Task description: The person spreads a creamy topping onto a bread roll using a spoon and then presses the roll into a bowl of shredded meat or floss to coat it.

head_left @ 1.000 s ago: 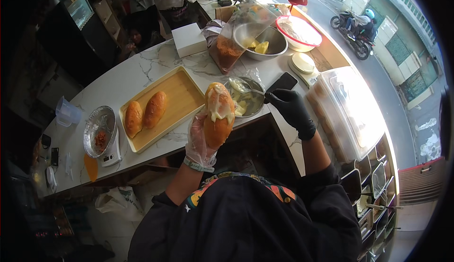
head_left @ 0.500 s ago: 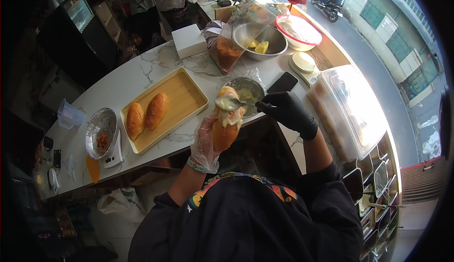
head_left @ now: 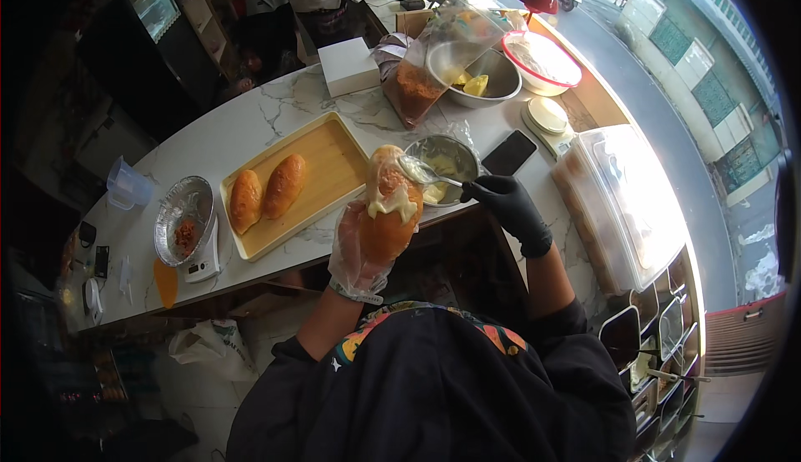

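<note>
The left hand, in a clear glove, is curled round one bun in front of the chest, gripping its lower half; the bun looks light and soft, easily dented, and probably slippery across its creamy top, so the bare lower sides seem the best hold. The right hand, black-gloved, is closed on one spoon, its tip at the bun's one o'clock; whether it touches I cannot tell. At the bun's two o'clock sits one small metal bowl with pale cream; at ten o'clock, one tray with two more buns, making three. Farther off, towards one o'clock, are one larger metal bowl and one red-rimmed bowl of white powder.
</note>
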`<move>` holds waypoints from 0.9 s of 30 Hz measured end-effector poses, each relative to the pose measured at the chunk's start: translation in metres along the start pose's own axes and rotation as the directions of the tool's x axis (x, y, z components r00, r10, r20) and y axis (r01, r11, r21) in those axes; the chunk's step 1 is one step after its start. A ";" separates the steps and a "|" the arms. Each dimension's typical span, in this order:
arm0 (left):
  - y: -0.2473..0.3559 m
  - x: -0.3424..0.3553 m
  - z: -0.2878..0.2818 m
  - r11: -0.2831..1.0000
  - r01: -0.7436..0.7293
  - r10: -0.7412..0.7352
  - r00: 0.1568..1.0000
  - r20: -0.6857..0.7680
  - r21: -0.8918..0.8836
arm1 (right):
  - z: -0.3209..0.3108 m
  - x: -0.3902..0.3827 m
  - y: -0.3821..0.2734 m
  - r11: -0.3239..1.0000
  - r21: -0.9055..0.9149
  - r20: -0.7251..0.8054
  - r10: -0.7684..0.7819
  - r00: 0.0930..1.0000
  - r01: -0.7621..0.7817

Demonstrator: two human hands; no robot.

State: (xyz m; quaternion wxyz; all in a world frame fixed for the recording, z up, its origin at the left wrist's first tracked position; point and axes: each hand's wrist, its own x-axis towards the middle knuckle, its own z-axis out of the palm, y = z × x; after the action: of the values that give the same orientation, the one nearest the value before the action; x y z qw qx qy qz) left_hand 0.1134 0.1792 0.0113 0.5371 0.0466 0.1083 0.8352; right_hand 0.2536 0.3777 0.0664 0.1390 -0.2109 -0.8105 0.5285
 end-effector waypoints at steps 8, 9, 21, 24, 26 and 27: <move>-0.008 0.003 0.016 0.998 0.055 -0.056 0.990 -0.132 -0.005 | 0.012 -0.011 -0.017 0.994 0.109 -0.117 0.016 0.993 -0.003; -0.006 0.006 0.014 0.999 0.039 -0.043 0.992 -0.116 -0.036 | 0.015 -0.014 -0.016 0.993 0.075 -0.043 0.092 0.995 -0.089; -0.008 0.008 -0.006 0.997 0.001 0.009 0.994 -0.113 0.082 | -0.003 -0.020 -0.047 0.924 -0.327 0.192 -0.140 0.971 0.197; -0.009 0.008 -0.004 0.995 -0.014 0.024 0.995 -0.097 0.103 | -0.009 -0.008 -0.055 0.923 -0.366 0.095 -0.091 0.991 0.119; -0.015 0.007 0.006 0.991 -0.049 0.055 0.997 -0.046 0.122 | -0.010 0.004 -0.059 0.840 -0.504 0.055 -0.202 0.978 0.202; -0.014 0.007 0.006 0.991 -0.057 0.063 0.997 -0.044 0.120 | -0.007 0.009 -0.065 0.779 -0.576 0.076 -0.250 0.965 0.247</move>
State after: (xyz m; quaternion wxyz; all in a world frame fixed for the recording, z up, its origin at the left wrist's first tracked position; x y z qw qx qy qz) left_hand 0.1241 0.1919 0.0132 0.5052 0.0617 0.1693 0.8440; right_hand 0.2359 0.3653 0.1286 0.1383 -0.1357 -0.9532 0.2323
